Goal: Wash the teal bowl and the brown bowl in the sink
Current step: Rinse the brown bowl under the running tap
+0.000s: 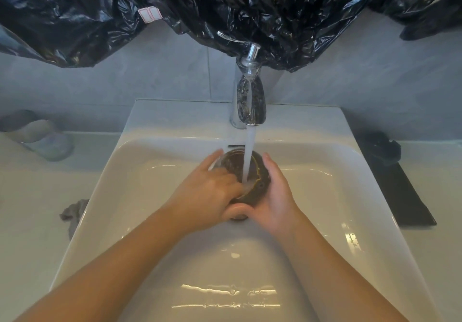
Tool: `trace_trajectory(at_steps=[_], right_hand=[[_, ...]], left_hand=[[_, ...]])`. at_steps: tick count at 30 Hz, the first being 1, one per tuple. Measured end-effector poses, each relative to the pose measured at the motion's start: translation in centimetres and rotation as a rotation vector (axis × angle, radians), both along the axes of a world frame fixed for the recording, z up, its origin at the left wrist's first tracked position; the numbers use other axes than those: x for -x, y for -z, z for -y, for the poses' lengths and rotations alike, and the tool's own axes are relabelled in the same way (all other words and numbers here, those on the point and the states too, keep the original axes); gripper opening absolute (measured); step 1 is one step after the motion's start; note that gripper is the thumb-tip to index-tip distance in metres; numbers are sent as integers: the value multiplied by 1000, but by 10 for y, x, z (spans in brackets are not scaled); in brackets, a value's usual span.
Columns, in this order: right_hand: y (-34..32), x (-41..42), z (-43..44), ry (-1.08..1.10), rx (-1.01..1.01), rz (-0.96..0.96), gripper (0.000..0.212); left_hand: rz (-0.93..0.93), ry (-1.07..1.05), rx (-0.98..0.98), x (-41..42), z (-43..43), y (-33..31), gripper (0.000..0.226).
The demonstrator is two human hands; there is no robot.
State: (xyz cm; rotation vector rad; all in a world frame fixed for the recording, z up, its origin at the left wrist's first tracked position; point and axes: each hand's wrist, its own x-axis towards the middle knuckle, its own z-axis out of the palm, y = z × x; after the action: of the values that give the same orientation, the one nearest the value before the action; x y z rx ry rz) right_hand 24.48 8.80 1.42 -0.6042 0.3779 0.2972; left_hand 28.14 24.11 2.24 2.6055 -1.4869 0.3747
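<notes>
The brown bowl is held over the white sink, right under the running stream from the tap. My left hand holds its left rim, with fingers along the outside and the thumb reaching into the wet inside. My right hand cups the bowl's right side, its thumb curled round the near edge. Water splashes inside the bowl. A pale teal bowl lies tipped on the counter at the far left, away from both hands.
A crumpled grey rag hangs at the sink's left edge. A black mat with a dark cloth on it lies right of the sink. Black plastic sheeting hangs over the wall above the tap.
</notes>
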Motion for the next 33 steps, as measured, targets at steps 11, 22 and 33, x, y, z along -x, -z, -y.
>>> trace_trajectory(at_steps=[11, 22, 33], right_hand=[[13, -1, 5, -66, 37, 4, 56], [16, -2, 4, 38, -2, 35, 67], [9, 0, 6, 1, 63, 15, 57]], left_hand=[[-388, 48, 41, -1, -2, -3, 53], [-259, 4, 275, 23, 13, 7, 33], [-284, 56, 75, 16, 2, 3, 59]])
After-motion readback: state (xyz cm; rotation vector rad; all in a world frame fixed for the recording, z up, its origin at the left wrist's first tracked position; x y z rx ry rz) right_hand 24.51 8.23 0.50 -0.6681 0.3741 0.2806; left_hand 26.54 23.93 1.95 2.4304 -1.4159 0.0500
